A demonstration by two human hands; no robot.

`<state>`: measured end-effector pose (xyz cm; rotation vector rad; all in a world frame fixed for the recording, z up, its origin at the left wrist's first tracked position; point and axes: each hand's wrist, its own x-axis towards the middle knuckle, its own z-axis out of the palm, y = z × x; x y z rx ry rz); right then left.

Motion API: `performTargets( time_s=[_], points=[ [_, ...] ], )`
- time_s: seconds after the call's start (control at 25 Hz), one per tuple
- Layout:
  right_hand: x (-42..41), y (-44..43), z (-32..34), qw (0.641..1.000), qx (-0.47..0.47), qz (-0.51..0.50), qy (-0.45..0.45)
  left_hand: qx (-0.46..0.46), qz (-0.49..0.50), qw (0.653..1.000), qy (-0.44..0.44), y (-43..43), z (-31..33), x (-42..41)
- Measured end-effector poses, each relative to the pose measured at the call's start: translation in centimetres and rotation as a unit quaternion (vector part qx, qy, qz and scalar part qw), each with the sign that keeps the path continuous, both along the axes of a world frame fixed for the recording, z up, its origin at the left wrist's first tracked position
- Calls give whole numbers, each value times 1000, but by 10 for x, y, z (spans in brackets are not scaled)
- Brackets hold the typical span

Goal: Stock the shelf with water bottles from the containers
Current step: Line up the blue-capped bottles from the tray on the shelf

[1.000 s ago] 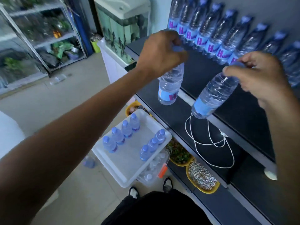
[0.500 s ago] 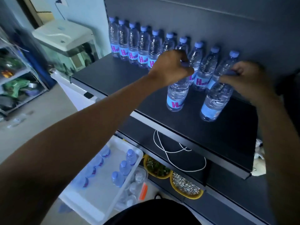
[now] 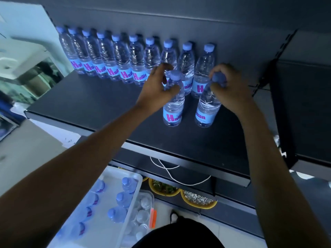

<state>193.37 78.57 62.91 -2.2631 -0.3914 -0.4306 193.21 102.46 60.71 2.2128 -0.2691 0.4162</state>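
Observation:
Two clear water bottles with blue caps and blue labels stand on the black shelf (image 3: 86,104), in front of a back row of several matching bottles (image 3: 114,58). My left hand (image 3: 155,90) holds the left bottle (image 3: 172,111) at its neck, thumb across the front, with the cap showing above the fingers. My right hand (image 3: 231,88) grips the cap of the right bottle (image 3: 206,110), which leans slightly left with its base on the shelf. Both bottles sit near the right end of the row.
Below on the floor, a white tray (image 3: 129,208) carries several more bottles, resting on a clear container (image 3: 143,210) of bottles. Two yellow bowls (image 3: 198,203) and a white cable (image 3: 172,170) lie on the lower shelf. A dark upright panel (image 3: 279,104) bounds the shelf on the right.
Both bottles came down from the air onto the shelf in front of the back row. My left hand slid from the cap to the neck.

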Motion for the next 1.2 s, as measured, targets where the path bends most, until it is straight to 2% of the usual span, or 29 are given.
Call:
performTargets(
  time_s=[0.12, 0.2, 0.28, 0.36, 0.4, 0.48, 0.56, 0.6, 0.68, 0.8, 1.0, 1.08, 1.16, 1.2],
  points=[
    [-2, 11, -28, 994, 101, 16, 36, -61, 21, 995, 74, 11, -45, -18],
    [-1, 8, -31, 993, 113, 4, 45, -92, 33, 989, 114, 8, -69, -30],
    [0, 2, -32, 988, 135, 50, 56, -111, 54, 985, 122, 0, -80, -35],
    [-1, 1, -34, 969, 220, 99, 60, -118, 74, 983, 122, -7, -84, -36],
    [-2, 5, -38, 962, 257, 87, 39, -121, 80, 981, 126, -10, -84, -35],
    [-3, 18, -51, 973, 228, -23, -16, -129, 84, 979, 134, -16, -86, -32],
    [-10, 30, -65, 979, 134, -153, -30, -130, 80, 980, 131, -23, -86, -28],
    [-13, 30, -70, 978, 110, -174, -36, -130, 76, 980, 130, -28, -88, -25],
    [-12, 20, -74, 982, 134, -125, -46, -127, 70, 980, 138, -37, -92, -18],
    [-11, -2, -72, 973, 231, 5, 6, -91, 47, 984, 145, -53, -99, -7],
    [-1, -19, -77, 970, 237, 50, 7, -92, 27, 984, 150, -83, -97, 14],
    [-3, -23, -94, 982, 190, 7, 4, -100, 30, 983, 151, -91, -98, 21],
    [-13, -25, -121, 986, 129, -98, 37, -107, 38, 979, 169, -97, -97, 24],
    [-18, -25, -134, 982, 134, -122, 52, -110, 44, 976, 180, -100, -97, 25]
  ],
)
